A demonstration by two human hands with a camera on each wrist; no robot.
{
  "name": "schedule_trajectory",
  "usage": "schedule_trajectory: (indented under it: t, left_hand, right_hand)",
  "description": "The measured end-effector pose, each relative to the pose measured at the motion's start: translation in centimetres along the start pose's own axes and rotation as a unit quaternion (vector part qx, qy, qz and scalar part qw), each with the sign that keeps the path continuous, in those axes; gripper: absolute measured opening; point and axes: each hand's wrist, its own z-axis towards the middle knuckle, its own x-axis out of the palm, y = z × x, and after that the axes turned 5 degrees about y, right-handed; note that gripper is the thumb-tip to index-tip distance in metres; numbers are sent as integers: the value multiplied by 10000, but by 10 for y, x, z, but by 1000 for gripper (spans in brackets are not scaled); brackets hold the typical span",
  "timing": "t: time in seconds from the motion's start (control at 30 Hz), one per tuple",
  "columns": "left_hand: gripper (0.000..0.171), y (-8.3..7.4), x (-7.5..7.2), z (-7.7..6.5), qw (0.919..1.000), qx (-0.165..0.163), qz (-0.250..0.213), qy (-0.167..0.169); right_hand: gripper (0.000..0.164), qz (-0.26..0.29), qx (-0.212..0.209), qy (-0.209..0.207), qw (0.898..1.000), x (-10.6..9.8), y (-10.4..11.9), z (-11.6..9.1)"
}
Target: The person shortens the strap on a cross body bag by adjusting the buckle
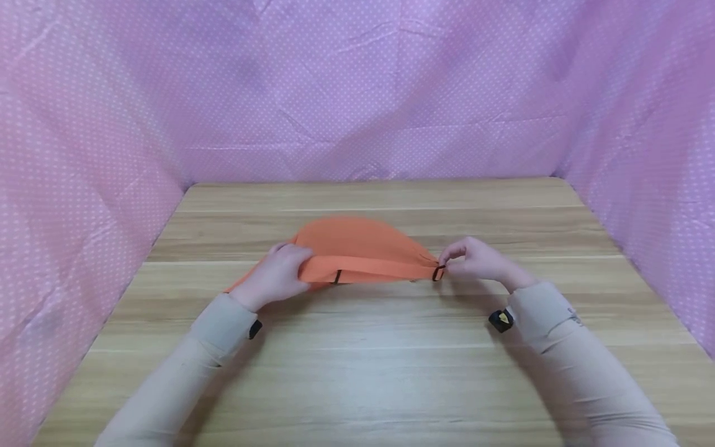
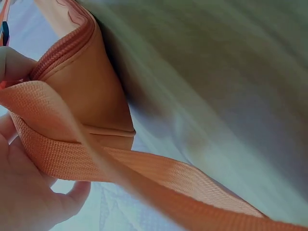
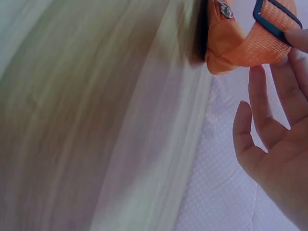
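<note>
An orange waist bag (image 1: 357, 239) lies on the table with its orange webbing strap (image 1: 385, 269) drawn across its near side. My left hand (image 1: 276, 273) grips the bag's left end together with the strap. Up close in the left wrist view, the webbing (image 2: 72, 161) loops past the fingers beside a zipper (image 2: 65, 50). At the opposite end, my right hand (image 1: 475, 261) pinches the strap at a black slide buckle (image 1: 439, 273). Thumb and fingers meet at this buckle (image 3: 272, 24) in the right wrist view, while the little finger stays apart from it. Another black slider (image 1: 337, 277) sits on the strap near my left hand.
The wood-grain table (image 1: 357, 372) extends around the bag. Pink dotted cloth (image 1: 357, 93) hangs behind the table and along both sides. A small black device (image 1: 501, 320) is worn at the right cuff, and another dark one (image 1: 254, 329) at the left.
</note>
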Motion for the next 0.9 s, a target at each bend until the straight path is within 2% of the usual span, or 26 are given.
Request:
schedule_trajectory:
  t: [0.07,0.17,0.3,0.37,0.47,0.6,0.7,0.83,0.9]
  left_hand:
    - [21,-1,0,3,10000,16,-13,18]
    - [21,-2,-1,6,9999,139,-34,-20]
    - [21,-3,-2,5,9983,576,-54,-70]
    - [27,-4,-4,4,9968,799,-83,29]
    - [33,-7,-7,0,9935,1053,-146,398]
    - [35,-8,-8,-4,9885,1170,-368,886]
    - [31,-5,-8,-6,9856,1032,-776,1087]
    - [31,3,-7,-10,9812,722,-1246,1288]
    - [31,7,-8,-11,9800,701,-1280,1351]
  right_hand:
    - [14,-196,-1,-2,9998,1,-2,0]
    - [17,-647,-247,204,9974,6,-1,1]
    - [21,-1524,-691,505,9846,18,7,6]
    - [19,-1874,-795,500,9778,24,12,9]
    - [13,-2239,-909,315,9698,28,16,11]
    - [13,-2252,-1302,-8,9656,26,13,8]
    - [13,-2087,-1418,-115,9676,20,8,2]
    - [13,-1806,-937,-125,9790,8,-1,-8]
    - [14,-1713,-622,-158,9831,1,-7,-11]
